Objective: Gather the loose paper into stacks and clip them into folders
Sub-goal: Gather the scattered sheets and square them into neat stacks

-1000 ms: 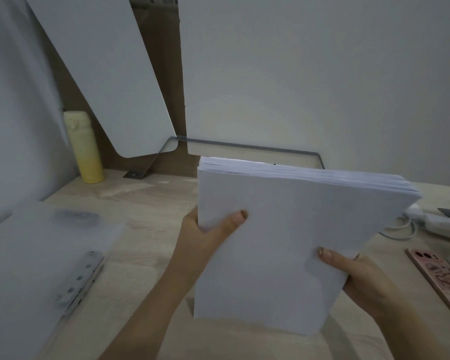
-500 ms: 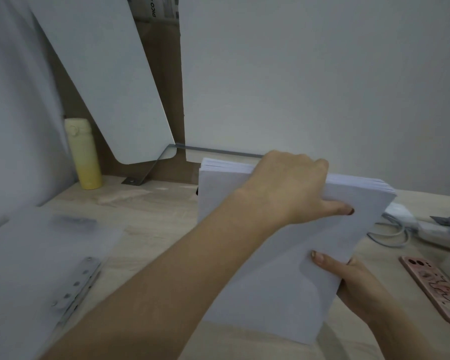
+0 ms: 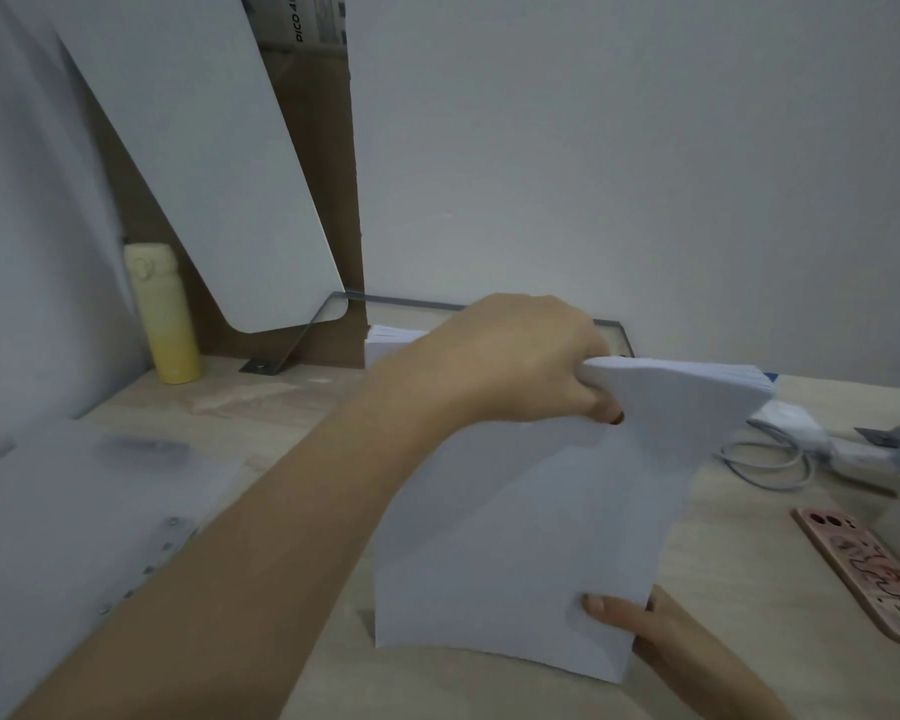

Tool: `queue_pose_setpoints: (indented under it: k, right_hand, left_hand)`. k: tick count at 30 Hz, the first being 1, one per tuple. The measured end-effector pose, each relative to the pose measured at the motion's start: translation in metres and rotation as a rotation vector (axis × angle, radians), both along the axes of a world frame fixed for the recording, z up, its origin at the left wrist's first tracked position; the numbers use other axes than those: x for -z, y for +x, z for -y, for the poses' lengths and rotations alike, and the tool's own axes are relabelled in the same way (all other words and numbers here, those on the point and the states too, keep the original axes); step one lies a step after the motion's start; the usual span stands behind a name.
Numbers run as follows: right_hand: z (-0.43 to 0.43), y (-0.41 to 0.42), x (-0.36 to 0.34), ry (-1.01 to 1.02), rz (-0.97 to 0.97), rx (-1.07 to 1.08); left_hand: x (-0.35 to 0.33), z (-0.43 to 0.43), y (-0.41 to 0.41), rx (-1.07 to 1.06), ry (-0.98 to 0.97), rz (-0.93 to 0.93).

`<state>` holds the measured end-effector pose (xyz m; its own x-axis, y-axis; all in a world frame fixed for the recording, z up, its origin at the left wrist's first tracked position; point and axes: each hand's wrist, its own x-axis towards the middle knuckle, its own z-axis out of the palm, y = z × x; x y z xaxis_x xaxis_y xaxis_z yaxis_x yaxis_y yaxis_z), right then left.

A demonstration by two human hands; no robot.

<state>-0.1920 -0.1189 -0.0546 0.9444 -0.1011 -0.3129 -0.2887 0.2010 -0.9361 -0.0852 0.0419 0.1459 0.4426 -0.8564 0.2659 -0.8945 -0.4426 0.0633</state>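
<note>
Nearest: right hand (image 3: 661,628) at the bottom right corner of the thick stack of white paper sheets (image 3: 520,537), thumb flat on the front sheet, other fingers hidden behind, so it's pinching that corner. Stack stands on its lower edge on the pale wood counter (image 3: 739,574), roughly upright, tilted a bit away. Left of it, w/ bare counter between, lies the translucent frosted plastic folder (image 3: 74,511) w/ its metal clip strip (image 3: 162,543), open and flat, nothing in it yet.

Further up: left hand (image 3: 520,361) reaches across and is clenched over the stack's top edge, fingers curled round a bunch of sheets and bending the top right corner fwd.

Handling, as I judge it: stack is heavy-ish as a block but each sheet is limp and slick, so sheets fan and slide if grip is loose; top edge already looks splayed. Best held by two opposite edges or corners, squeezed thru the full thickness, then tapped on the counter to square up. Creasing at the bent corner is the risk.

Right side: pink phone w/ cartoon case (image 3: 868,574); beyond it a white cable and charger (image 3: 780,449). Far left at the back: pale yellow bottle (image 3: 162,314) by the wall
</note>
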Motion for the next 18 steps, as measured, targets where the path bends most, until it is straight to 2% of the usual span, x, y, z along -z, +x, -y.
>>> queue_pose_setpoints:
  k: [2,4,8,14,18]
  right_hand:
    - [0.008,-0.005,0.011,0.006,-0.014,0.043]
    - [0.021,-0.009,0.017,0.054,0.030,0.152]
    - [0.036,-0.010,-0.002,0.171,0.321,0.336]
    - [0.044,-0.002,-0.044,-0.017,0.377,0.390]
    - [0.045,-0.004,-0.056,-0.177,0.307,0.338]
  left_hand:
    - [-0.001,-0.014,0.005,-0.041,-0.072,-0.006]
    - [0.001,-0.031,0.011,-0.071,-0.206,-0.087]
    - [0.024,-0.050,0.021,-0.107,-0.583,-0.453]
    - [0.098,-0.058,0.028,-0.297,-0.991,-0.982]
    - [0.149,-0.073,0.029,-0.367,-1.029,-1.181]
